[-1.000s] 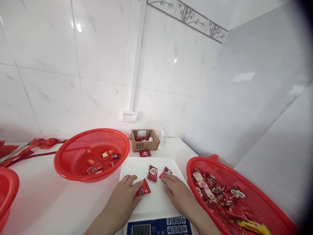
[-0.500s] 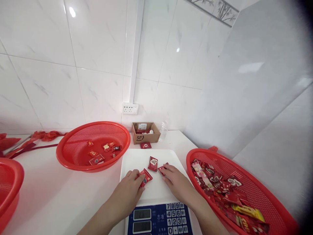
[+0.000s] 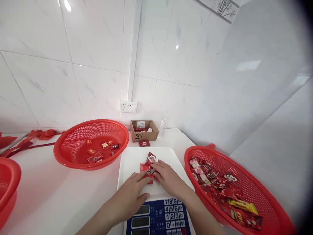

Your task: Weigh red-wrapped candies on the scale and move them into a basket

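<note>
Both of my hands rest on the white pan [image 3: 132, 160] of a digital scale [image 3: 158, 217]. My left hand [image 3: 132, 194] has its fingertips pressed on a red candy packet [image 3: 145, 168]. My right hand [image 3: 166, 176] lies over a second red packet [image 3: 154, 178], fingers curled on it, and touches a third packet [image 3: 151, 158] just beyond its fingertips. The three packets are bunched together between the two hands. Whether either hand grips a packet or only pushes it I cannot make out.
A red mesh basket [image 3: 244, 182] full of red candy packets stands right of the scale. Another red basket [image 3: 91, 143] with several packets sits at left, a third [image 3: 7, 186] at the far left edge. A small cardboard box [image 3: 144, 130], a clear bottle [image 3: 162, 124] and red ribbons [image 3: 36, 135] lie by the tiled wall.
My hands have drawn together toward the middle of the scale pan, sliding the three spread-out packets into one cluster. The view has tilted down, showing more of the keypad.
</note>
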The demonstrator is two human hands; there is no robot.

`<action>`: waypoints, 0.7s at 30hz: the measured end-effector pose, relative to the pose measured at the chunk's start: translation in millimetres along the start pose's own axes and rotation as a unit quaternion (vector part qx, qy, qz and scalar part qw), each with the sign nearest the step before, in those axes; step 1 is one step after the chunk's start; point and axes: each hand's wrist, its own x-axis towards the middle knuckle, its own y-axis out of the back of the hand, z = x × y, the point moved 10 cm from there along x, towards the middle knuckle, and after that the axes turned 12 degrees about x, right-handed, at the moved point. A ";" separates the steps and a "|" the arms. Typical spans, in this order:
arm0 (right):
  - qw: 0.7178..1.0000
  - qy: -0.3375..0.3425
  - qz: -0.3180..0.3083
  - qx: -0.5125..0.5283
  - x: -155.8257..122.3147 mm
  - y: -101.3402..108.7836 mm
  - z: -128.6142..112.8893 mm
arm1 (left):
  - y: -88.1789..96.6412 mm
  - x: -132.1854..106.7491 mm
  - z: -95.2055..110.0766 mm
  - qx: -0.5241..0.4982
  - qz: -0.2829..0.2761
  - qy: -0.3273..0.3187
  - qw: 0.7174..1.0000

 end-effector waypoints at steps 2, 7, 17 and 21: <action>1.000 -0.002 -0.002 -0.006 3.2 -1.8 -1.7 | 0.7 1.2 0.2 0.014 0.010 -0.007 1.000; 1.000 -0.002 0.008 -0.024 11.5 -0.3 -6.1 | -0.9 5.4 -9.4 0.068 0.017 0.021 0.997; 0.996 0.003 0.053 -0.065 24.9 7.0 1.8 | -1.7 8.0 -14.1 0.150 0.029 0.041 0.987; 0.995 -0.004 0.077 -0.066 15.4 16.0 1.9 | -1.3 8.2 -13.8 0.157 0.033 0.043 0.986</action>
